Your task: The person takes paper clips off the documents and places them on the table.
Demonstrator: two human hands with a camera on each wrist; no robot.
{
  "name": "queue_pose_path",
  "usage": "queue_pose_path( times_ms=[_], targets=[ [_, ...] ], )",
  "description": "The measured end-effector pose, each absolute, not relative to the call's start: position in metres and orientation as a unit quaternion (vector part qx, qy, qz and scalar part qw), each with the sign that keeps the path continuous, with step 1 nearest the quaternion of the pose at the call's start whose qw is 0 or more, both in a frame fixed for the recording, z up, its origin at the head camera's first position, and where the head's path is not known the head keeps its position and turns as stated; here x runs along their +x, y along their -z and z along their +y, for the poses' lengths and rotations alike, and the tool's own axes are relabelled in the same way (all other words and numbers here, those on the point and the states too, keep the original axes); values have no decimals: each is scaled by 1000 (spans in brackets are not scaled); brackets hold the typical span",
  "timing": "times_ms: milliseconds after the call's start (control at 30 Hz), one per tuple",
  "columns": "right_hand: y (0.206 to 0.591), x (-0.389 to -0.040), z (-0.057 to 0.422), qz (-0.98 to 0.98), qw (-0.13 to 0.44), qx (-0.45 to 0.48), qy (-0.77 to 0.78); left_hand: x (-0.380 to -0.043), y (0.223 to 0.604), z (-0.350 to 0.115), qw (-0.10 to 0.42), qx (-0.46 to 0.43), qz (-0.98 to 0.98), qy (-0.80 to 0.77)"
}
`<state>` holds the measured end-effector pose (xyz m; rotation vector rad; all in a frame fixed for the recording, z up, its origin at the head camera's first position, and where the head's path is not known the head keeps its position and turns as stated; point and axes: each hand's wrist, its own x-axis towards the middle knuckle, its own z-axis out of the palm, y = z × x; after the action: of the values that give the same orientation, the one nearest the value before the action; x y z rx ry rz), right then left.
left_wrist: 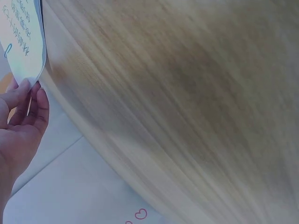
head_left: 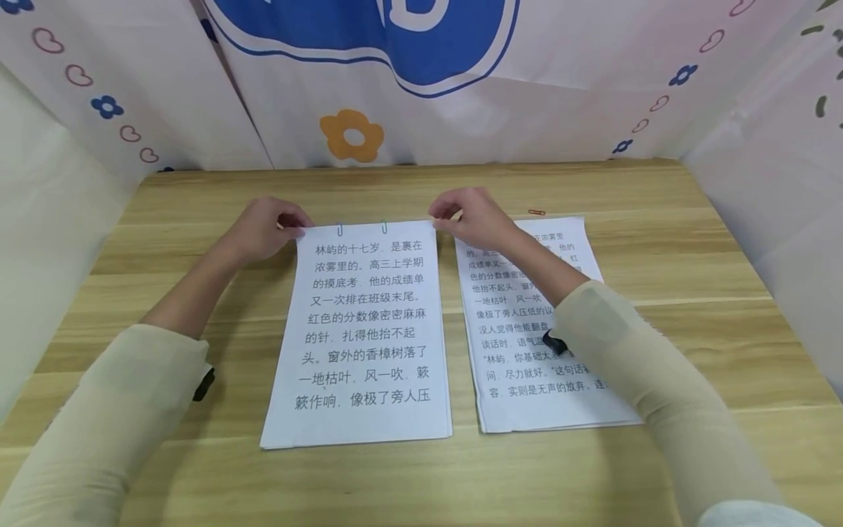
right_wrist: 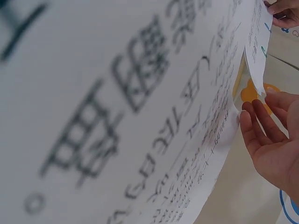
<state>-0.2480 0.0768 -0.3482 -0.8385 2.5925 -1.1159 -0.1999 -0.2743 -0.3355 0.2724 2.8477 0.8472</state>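
A stack of printed paper (head_left: 369, 424) lies on the table, with a blue paper clip (head_left: 339, 229) and a green paper clip (head_left: 384, 227) on its top edge. My left hand (head_left: 266, 228) pinches the stack's top left corner between thumb and fingers; the left wrist view shows the left hand (left_wrist: 23, 116) at that corner. At the top right corner, my right hand (head_left: 477, 218) holds the paper with thumb and fingertips. In the right wrist view the right hand (right_wrist: 275, 135) has its thumb at the corner, other fingers partly bent.
A second stack of printed paper (head_left: 527, 413) lies to the right, partly covered by my right forearm. Beyond its top edge a red paper clip (head_left: 536, 212) lies on the wooden table (head_left: 369, 483). A patterned white cloth (head_left: 527, 121) hangs behind the table.
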Motion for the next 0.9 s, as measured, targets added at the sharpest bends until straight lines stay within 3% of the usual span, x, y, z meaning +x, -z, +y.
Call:
queue_pose_path(
  times_ms=[900],
  targets=[
    [339,-251,29,869,103,-317,365,-195,329,-276,69,94,947,-299]
  ],
)
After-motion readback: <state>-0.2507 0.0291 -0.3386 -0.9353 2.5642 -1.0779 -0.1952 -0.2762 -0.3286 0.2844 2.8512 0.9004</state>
